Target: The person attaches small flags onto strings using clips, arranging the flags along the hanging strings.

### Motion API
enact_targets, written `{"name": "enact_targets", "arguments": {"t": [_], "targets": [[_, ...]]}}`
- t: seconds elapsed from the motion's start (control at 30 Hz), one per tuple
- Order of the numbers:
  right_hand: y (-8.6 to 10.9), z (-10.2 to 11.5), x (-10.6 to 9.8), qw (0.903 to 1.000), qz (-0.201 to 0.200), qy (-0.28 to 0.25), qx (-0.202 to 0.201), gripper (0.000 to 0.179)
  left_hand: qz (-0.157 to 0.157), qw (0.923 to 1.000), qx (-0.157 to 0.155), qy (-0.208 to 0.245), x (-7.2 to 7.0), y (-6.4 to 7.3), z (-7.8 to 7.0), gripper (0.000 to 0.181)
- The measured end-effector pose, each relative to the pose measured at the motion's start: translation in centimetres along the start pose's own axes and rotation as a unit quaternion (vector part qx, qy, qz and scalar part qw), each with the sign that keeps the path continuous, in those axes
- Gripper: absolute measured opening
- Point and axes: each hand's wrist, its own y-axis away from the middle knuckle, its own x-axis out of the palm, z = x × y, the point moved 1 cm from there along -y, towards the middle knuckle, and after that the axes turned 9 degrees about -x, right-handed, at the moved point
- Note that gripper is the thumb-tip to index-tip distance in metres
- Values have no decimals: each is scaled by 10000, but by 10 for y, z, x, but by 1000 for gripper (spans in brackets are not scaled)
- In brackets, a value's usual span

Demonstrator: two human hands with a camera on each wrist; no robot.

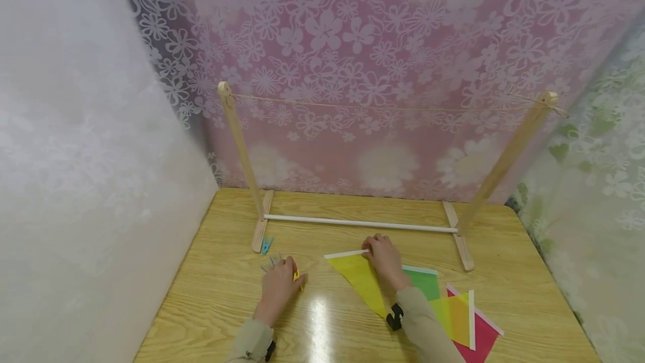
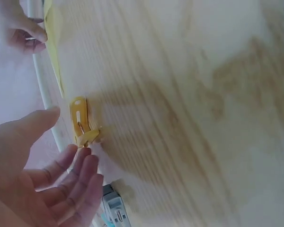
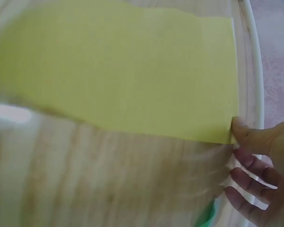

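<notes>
My right hand (image 1: 385,261) pinches one top corner of a yellow triangular pennant (image 1: 359,278) between thumb and fingers. The pennant's white-edged top faces the back, and its point hangs toward me; in the right wrist view the yellow sheet (image 3: 123,71) spreads out from the thumb. Over to the left, my left hand (image 1: 277,287) is at a yellow clothespin (image 2: 79,116) on the table. Its thumb stands apart from the fingers, with fingertips right at the clothespin's end. Beside that hand lie grey clothespins (image 2: 114,208), partly hidden in the head view.
A wooden frame with two posts (image 1: 244,161), a white bottom rod (image 1: 360,223) and a string (image 1: 353,106) stands at the back. A blue clothespin (image 1: 267,245) lies by its left foot. Green (image 1: 423,283), yellow (image 1: 453,318) and red (image 1: 481,340) pennants overlap at right.
</notes>
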Motion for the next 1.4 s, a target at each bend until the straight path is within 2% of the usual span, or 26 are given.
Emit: {"name": "enact_targets", "arguments": {"t": [0.23, 0.5, 0.6, 0.7, 0.83, 0.97, 1.07, 1.2, 1.3, 1.4], "targets": [[-1, 0, -8, 9991, 391, -34, 132, 12, 355, 9991, -246, 7, 2, 7, -1, 50], [0, -3, -11, 9971, 633, -89, 410, 12, 493, 9982, -83, 322, 6, 11, 0, 50], [3, -5, -13, 9974, 594, -187, 356, 14, 556, 9973, -41, 471, 5, 12, 0, 41], [8, -8, -16, 9976, 441, -413, 337, 15, 645, 9961, -56, 593, 5, 13, 1, 31], [15, -14, -25, 9960, 159, -804, 364, 11, 752, 9947, -145, 686, 2, 10, 1, 25], [20, -20, -44, 9919, -145, -1245, 192, 6, 765, 9934, -137, 838, -5, 2, -2, 23], [23, -22, -63, 9854, -251, -1670, 195, 5, 704, 9919, 86, 1051, -10, -7, -6, 22], [27, -26, -88, 9764, -241, -2097, 457, 8, 635, 9870, 506, 1384, -20, -24, -16, 20], [31, -30, -104, 9719, -402, -2255, 551, 13, 660, 9834, 711, 1532, -31, -38, -27, 22], [34, -34, -119, 9658, -619, -2458, 555, 16, 669, 9819, 790, 1588, -42, -52, -39, 28]]}}
